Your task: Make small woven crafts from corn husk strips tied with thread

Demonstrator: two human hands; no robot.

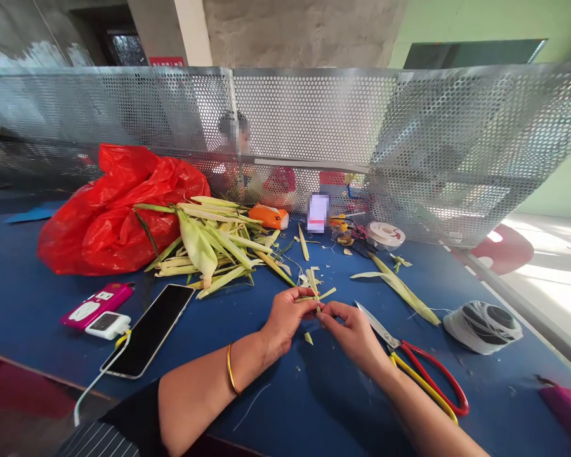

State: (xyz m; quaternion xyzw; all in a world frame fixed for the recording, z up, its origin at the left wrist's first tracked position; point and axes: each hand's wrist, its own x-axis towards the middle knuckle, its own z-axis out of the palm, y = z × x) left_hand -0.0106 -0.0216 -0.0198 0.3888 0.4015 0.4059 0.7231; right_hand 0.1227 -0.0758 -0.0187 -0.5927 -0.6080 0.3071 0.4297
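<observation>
Between my two hands is a small bundle of pale corn husk strips (pixel 313 281), its ends fanning upward and to the right. My left hand (pixel 288 317) pinches the bundle from the left, fingers closed. Fingertips of my right hand (pixel 347 327) press together on its lower end, close to the left thumb. A cut scrap of husk (pixel 309 338) lies on the table just below. Right of my right hand rest open scissors (pixel 404 349) with one red and one yellow handle. A heap of green corn husks (pixel 219 244) lies beyond my left hand.
A red plastic bag (pixel 124 216) stands at the back left. A phone (pixel 150 330) lies near a charger (pixel 107 324) on the blue table (pixel 276 425). To the right are a thread spool (pixel 483 327), long husk (pixel 404 289) and tape roll (pixel 385 235). A perforated metal screen (pixel 314 114) runs behind.
</observation>
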